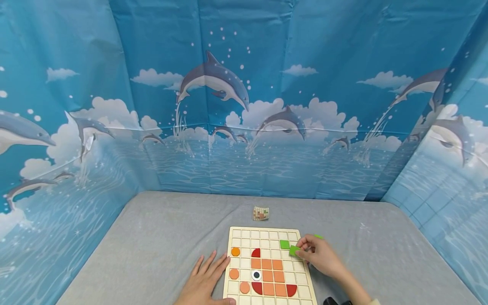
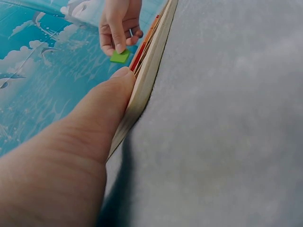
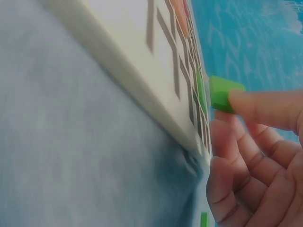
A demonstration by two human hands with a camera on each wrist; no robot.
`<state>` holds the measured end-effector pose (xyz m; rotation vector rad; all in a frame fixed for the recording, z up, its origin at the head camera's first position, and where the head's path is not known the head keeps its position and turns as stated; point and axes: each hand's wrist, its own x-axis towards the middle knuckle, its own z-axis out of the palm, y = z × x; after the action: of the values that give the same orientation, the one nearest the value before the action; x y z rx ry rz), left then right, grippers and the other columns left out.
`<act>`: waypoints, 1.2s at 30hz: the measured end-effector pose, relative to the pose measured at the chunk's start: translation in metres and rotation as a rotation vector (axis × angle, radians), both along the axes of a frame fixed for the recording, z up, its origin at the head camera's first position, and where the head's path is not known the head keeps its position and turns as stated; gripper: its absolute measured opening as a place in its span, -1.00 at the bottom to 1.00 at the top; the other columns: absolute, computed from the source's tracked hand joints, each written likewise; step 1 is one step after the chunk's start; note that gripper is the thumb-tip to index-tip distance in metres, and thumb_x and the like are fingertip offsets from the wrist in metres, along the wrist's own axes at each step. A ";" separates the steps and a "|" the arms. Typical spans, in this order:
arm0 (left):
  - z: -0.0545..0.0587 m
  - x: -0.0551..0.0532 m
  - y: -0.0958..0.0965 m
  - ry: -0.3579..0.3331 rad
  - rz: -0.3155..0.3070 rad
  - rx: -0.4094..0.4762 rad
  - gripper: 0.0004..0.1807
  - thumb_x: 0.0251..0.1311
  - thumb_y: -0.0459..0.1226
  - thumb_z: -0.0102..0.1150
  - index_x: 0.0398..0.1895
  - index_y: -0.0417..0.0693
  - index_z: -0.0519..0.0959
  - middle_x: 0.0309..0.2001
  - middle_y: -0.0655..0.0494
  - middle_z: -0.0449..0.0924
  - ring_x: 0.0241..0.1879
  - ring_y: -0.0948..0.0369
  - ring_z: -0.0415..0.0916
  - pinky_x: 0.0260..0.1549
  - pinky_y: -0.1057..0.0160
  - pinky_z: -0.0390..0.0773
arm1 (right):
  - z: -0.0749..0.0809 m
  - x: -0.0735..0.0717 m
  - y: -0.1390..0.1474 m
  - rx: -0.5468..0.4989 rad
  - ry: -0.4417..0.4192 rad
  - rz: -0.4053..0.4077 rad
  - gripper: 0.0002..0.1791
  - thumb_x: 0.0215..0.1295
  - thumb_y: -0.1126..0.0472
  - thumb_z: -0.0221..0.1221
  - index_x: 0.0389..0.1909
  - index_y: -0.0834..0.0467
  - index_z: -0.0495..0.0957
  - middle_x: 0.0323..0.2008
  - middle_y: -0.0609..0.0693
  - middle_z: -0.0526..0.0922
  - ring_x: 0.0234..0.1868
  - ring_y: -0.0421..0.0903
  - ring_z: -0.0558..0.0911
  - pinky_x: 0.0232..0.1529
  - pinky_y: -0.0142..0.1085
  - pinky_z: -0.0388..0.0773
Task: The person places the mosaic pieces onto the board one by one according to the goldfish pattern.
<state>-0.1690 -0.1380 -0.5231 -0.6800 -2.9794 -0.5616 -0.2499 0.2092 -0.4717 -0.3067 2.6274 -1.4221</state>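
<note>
A cream wooden grid board (image 1: 240, 300) lies on the grey cloth. My right hand (image 1: 319, 255) pinches a green square tile (image 1: 294, 250) between thumb and fingers, over the board's right side; the right wrist view shows this tile (image 3: 222, 93) close up. Another green square (image 1: 284, 244) sits in a cell just to its upper left. My left hand (image 1: 206, 279) is spread flat at the board's left edge, its thumb touching the rim. Orange squares (image 1: 268, 275), red quarter-round pieces (image 1: 291, 290), orange discs (image 1: 234, 273) and a black-and-white eye piece (image 1: 256, 275) fill other cells.
A small patterned card (image 1: 261, 213) lies beyond the board. Another green piece (image 1: 318, 237) is partly hidden behind my right hand. A black object (image 1: 331, 301) shows at the bottom edge, near the right forearm. Dolphin-printed blue curtains (image 1: 244, 161) surround the grey table (image 1: 160, 237).
</note>
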 end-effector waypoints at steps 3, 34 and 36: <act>-0.001 -0.001 0.000 -0.017 0.006 0.005 0.07 -0.02 0.48 -0.09 0.47 0.06 0.14 0.42 0.15 0.13 0.40 -0.03 -0.03 0.25 -0.18 -0.04 | -0.001 -0.002 -0.004 -0.022 0.000 0.043 -0.85 0.17 0.32 0.29 -0.29 0.25 0.53 -0.49 -0.01 0.52 -0.59 -0.07 0.48 -0.63 -0.28 0.48; -0.002 -0.001 -0.002 0.022 -0.006 -0.009 0.04 0.01 0.47 -0.09 0.47 0.07 0.13 0.42 0.16 0.13 0.39 -0.03 0.00 0.23 -0.19 0.01 | -0.006 -0.003 -0.014 0.018 -0.009 0.094 -0.92 0.20 0.37 0.24 -0.28 0.25 0.58 -0.50 -0.03 0.52 -0.54 -0.07 0.50 -0.57 -0.28 0.46; -0.003 0.000 -0.002 0.031 -0.006 -0.001 0.04 0.01 0.46 -0.08 0.47 0.08 0.14 0.41 0.17 0.14 0.39 -0.03 0.00 0.22 -0.18 -0.01 | -0.005 -0.002 -0.013 0.029 0.001 0.093 -0.92 0.20 0.37 0.24 -0.29 0.24 0.58 -0.50 -0.04 0.52 -0.54 -0.08 0.50 -0.57 -0.29 0.46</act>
<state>-0.1695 -0.1397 -0.5263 -0.6907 -2.9503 -0.5454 -0.2523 0.1958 -0.4771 -0.4213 2.5953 -1.3542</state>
